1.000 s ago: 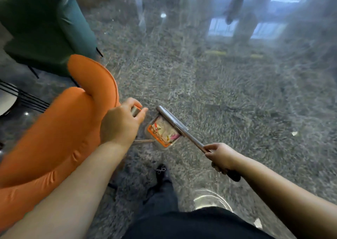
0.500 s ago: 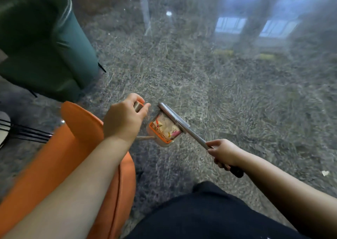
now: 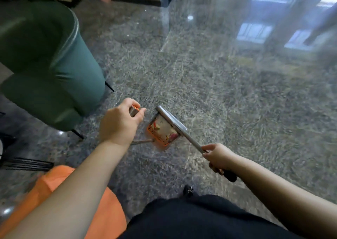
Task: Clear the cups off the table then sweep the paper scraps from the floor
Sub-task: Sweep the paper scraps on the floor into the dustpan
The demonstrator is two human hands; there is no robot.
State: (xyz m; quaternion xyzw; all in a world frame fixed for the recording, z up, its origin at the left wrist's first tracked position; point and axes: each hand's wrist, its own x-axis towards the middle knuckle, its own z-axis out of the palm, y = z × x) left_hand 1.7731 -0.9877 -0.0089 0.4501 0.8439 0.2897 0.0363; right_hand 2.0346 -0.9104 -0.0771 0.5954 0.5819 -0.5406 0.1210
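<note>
Head view: one polished grey marble floor [image 3: 228, 96] fills most of the frame, mirroring bright windows at the upper right. Two armchairs stand on the left: one green armchair [image 3: 47, 63] on thin black legs, and nearer the person one orange armchair [image 3: 102, 211], partly hidden behind the left forearm. One dark-trousered leg [image 3: 191, 218] fills the bottom centre, with a shoe tip just beyond it. Two bare hands are out. The left hand [image 3: 119, 124] is curled round the top of a metal handle with an orange tip [image 3: 134, 110]; its thin rod leads down toward what looks like a dustpan [image 3: 162, 131], orange-edged with a printed panel, low by the floor. The right hand [image 3: 218, 156] grips one long grey handle [image 3: 175, 124] with a black end, which crosses over the dustpan. No paper scraps can be made out in the blur.
</note>
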